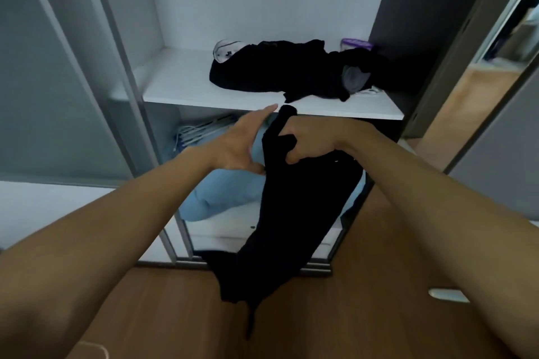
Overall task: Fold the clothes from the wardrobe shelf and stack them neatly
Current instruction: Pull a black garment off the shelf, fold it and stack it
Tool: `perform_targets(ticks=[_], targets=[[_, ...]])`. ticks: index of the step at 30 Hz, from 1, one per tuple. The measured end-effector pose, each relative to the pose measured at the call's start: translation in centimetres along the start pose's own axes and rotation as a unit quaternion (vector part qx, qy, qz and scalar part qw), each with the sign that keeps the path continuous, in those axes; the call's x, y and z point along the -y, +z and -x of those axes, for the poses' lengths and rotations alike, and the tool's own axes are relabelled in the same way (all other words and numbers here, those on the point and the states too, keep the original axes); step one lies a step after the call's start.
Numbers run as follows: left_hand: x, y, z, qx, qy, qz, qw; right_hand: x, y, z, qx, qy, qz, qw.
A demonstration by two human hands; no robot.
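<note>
Garment: the long black soft-cloth garment (280, 213) is hanging in the air in front of the wardrobe, just below the shelf edge, with its lower end dangling above the floor.
Right hand: my right hand (309, 143) is clenching a bunch of the upper part, fingers curled round the cloth.
Left hand: my left hand (242, 146) is lying open beside it, fingers straight, and only the thumb is touching the cloth edge.
Slip risk: I am judging that one bunched grip is carrying everything, so the cloth could slide out onto the brown wooden floor (175, 300).
Fold risk: the bunching is hiding the edges, so a fold could come out crooked.
Shelf risk: the crumpled pile of black clothes (291, 70) is reaching the front edge of the white wardrobe shelf (180, 79), and a swinging arm could drag it off.
Around: a white cap (226, 51) is touching the pile behind, and a purple-lidded clear box (357, 44) is standing at the back right.
In the way: the pile is taking up the middle and right of the shelf. Below it, light blue padded bedding (224, 192) and white wire hangers (198, 131) are filling the compartment.
</note>
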State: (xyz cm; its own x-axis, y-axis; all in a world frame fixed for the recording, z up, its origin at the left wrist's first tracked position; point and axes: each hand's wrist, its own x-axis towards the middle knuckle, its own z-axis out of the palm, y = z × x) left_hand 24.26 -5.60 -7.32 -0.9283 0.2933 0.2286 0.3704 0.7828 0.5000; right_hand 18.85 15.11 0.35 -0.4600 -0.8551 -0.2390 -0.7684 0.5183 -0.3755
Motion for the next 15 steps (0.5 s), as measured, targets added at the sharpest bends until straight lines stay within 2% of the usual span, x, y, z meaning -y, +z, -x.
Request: perform_targets(ticks=[2, 7, 11, 15], targets=[[-0.9, -1.8, 1.9, -0.002, 0.021, -0.027, 0.999, 2.6, 1.0, 0.5, -0.002, -0.010, 0.012, 1.000], [-1.0, -5.0, 7.5, 0.101, -0.013, -0.171, 0.980, 8.1, 3.2, 0.9, -0.031, -0.017, 0.041, 0.999], [-0.9, -6.0, 11.6, 0.137, -0.095, -0.099, 0.981, 10.6, 3.7, 0.6, -0.068, 0.035, 0.093, 0.993], [-1.9, -6.3, 13.8, 0.133, -0.128, -0.068, 0.980, 12.4, 3.9, 0.6, -0.094, 0.072, 0.143, 0.983]])
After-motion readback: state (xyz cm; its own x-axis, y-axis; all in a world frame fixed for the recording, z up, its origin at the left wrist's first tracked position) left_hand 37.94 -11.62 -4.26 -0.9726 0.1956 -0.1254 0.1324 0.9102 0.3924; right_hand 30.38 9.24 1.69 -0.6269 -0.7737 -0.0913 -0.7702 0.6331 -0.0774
